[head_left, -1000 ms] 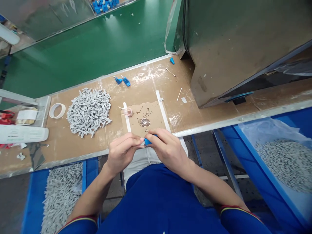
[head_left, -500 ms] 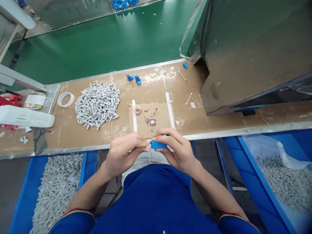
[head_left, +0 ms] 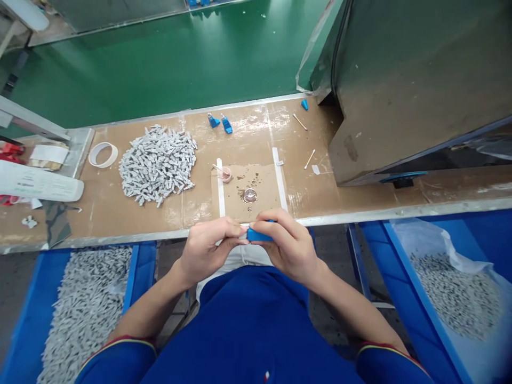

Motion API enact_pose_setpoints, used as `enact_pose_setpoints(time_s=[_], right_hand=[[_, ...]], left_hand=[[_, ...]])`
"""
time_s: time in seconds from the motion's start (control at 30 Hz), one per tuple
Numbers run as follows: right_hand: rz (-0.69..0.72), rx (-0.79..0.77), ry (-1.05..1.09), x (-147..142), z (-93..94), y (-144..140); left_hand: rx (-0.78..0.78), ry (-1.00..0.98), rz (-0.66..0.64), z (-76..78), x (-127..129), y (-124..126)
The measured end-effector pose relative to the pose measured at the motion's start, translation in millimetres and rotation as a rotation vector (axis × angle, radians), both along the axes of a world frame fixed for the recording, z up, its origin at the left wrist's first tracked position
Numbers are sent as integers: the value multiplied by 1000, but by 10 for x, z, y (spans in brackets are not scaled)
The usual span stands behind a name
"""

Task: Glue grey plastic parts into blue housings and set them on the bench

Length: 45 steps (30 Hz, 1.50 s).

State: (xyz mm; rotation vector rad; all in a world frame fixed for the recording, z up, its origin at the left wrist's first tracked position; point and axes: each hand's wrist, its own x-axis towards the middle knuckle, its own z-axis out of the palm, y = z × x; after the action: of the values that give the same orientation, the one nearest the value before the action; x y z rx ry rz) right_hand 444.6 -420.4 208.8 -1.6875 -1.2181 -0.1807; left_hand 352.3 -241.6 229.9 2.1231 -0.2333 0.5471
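Note:
My right hand [head_left: 285, 242] pinches a small blue plastic piece [head_left: 258, 234] at the front edge of the brown workbench [head_left: 132, 218]. My left hand [head_left: 208, 246] meets it from the left, fingertips closed on a small pale grey part at the blue piece's left end; that part is mostly hidden by the fingers. Just beyond the hands lie a small round metal ring [head_left: 250, 195] and a pink tape roll [head_left: 226, 174] on a cardboard pad. A heap of small grey parts [head_left: 158, 164] lies to the left on the bench.
Two blue pieces [head_left: 220, 122] and another blue piece [head_left: 304, 104] lie near the bench's far edge by the green conveyor belt [head_left: 160, 69]. A white tape ring [head_left: 103, 154] sits left. A metal housing [head_left: 400, 80] stands at right. Blue bins of grey parts [head_left: 84, 314] [head_left: 452, 293] flank my lap.
The hands stay together on the blue piece; the right hand has turned it slightly. The view has shifted a little, and nothing on the bench has moved.

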Motion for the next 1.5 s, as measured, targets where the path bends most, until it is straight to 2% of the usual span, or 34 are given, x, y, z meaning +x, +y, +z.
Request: enact_pose_setpoints(time_s=[0.1, 0.17, 0.33, 0.43, 0.5, 0.6, 0.7, 0.83, 0.93, 1.1, 1.3, 1.4, 1.5], right_hand=[[38, 25, 31, 48, 40, 19], [49, 42, 65, 56, 60, 25], [51, 19, 51, 22, 114, 23], [78, -42, 20, 3, 176, 13], [113, -90, 11, -3, 214, -7], [206, -150, 46, -18, 223, -64], [285, -188, 105, -62, 162, -142], [302, -239, 154, -169, 45, -252], [294, -308, 154, -234, 5, -320], [284, -375, 86, -259, 82, -329], [385, -506, 43, -272, 262, -296], [460, -540, 38, -278, 294, -304], [513, -525, 137, -285, 266, -301]], left_hand=[[102, -34, -6, 107, -33, 46], [222, -54, 7, 185, -42, 70], [769, 3, 20, 359, -18, 83], [942, 4, -44, 433, -4, 107], [951, -21, -88, 445, -11, 133], [860, -79, -158, 369, -59, 157], [737, -106, -190, 187, -158, 144], [633, -54, -203, -80, -326, 70], [608, 31, -223, -182, -411, -5], [647, 135, -253, -165, -424, -81], [740, -22, -294, -60, -455, -54], [705, -55, -333, -21, -498, -37], [647, -42, -339, -41, -550, -30]])
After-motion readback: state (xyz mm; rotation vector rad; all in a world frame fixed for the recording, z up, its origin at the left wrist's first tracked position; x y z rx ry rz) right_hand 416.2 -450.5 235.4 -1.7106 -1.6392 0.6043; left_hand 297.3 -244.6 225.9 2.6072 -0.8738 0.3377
